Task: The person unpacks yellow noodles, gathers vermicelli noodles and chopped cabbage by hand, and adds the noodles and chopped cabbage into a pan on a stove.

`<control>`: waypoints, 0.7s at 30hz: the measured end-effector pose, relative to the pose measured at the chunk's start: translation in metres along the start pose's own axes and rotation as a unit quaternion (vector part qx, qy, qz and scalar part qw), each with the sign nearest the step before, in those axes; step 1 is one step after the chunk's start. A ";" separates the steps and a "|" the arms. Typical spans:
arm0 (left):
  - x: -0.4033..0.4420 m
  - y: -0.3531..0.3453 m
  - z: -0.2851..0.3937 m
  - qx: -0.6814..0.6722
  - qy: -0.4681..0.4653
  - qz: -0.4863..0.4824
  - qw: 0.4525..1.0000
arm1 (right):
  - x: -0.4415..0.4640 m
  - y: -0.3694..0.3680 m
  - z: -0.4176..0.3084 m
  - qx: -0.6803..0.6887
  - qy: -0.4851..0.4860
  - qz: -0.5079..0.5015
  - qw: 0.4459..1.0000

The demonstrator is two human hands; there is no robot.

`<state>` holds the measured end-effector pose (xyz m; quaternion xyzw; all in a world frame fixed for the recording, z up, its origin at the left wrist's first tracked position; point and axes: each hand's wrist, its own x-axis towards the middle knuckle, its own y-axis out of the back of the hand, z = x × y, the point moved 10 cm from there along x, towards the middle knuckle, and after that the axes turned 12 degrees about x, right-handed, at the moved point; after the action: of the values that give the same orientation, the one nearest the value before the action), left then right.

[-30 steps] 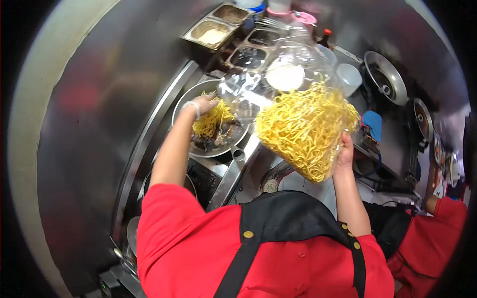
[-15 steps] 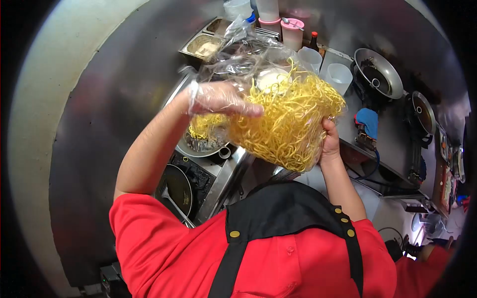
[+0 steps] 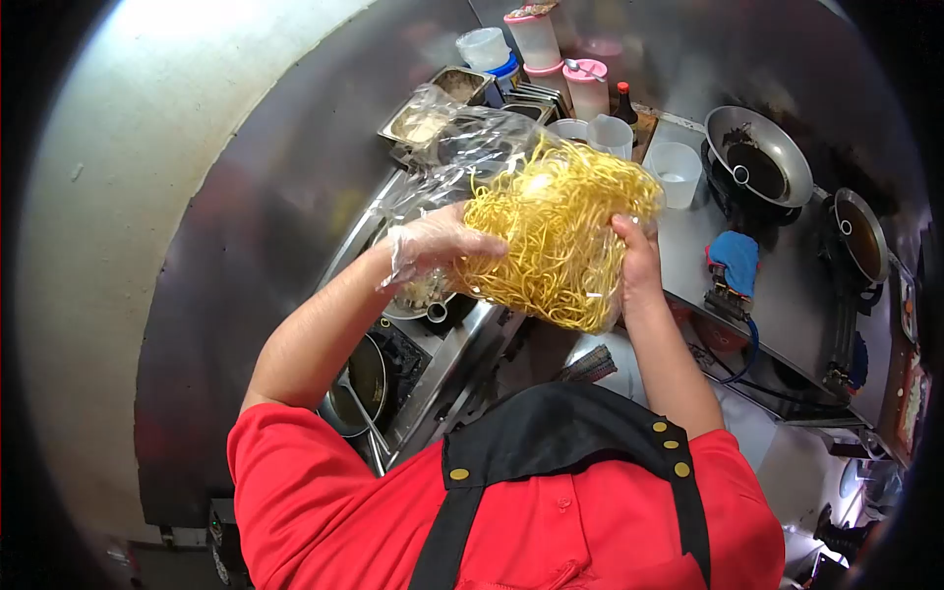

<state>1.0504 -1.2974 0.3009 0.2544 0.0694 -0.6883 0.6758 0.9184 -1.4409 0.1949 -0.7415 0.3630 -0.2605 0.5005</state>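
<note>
A bag of noodles point(image 3: 560, 236) is held between the left hand point(image 3: 442, 239) and the right hand point(image 3: 639, 261). To its near left, a frying pan point(image 3: 372, 364) is set with a utensil point(image 3: 363, 411) in it. Beyond the bag, food pans point(image 3: 393, 124), a lidded tub point(image 3: 588, 96) and a bottle point(image 3: 625, 108) are ranged left to right. To its right, a plastic container point(image 3: 677, 177), a cloth point(image 3: 735, 258) and two woks point(image 3: 789, 157) are placed, the woks farthest right.

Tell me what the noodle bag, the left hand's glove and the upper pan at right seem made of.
Noodle bag: thin clear plastic, glossy; it crinkles, glints and shows the noodles through.
Glove: likely plastic film, translucent, loose and wrinkled at the wrist.
Pan: silvery metal, softly shiny wall; steel or aluminium, I can't tell.
</note>
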 end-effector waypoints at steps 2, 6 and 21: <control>0.000 0.013 0.011 0.007 -0.031 0.072 0.997 | 0.010 -0.017 0.007 0.004 -0.081 -0.056 0.995; -0.031 0.043 0.050 0.014 -0.033 0.175 0.984 | -0.016 -0.064 -0.004 0.050 -0.163 -0.314 0.934; -0.032 0.025 0.065 -0.085 -0.112 0.157 0.978 | -0.003 -0.088 0.044 0.077 -0.217 -0.197 0.953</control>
<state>1.0567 -1.2993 0.3777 0.1252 0.0105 -0.5896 0.7978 0.9739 -1.3931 0.2603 -0.7964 0.0710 -0.2138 0.5612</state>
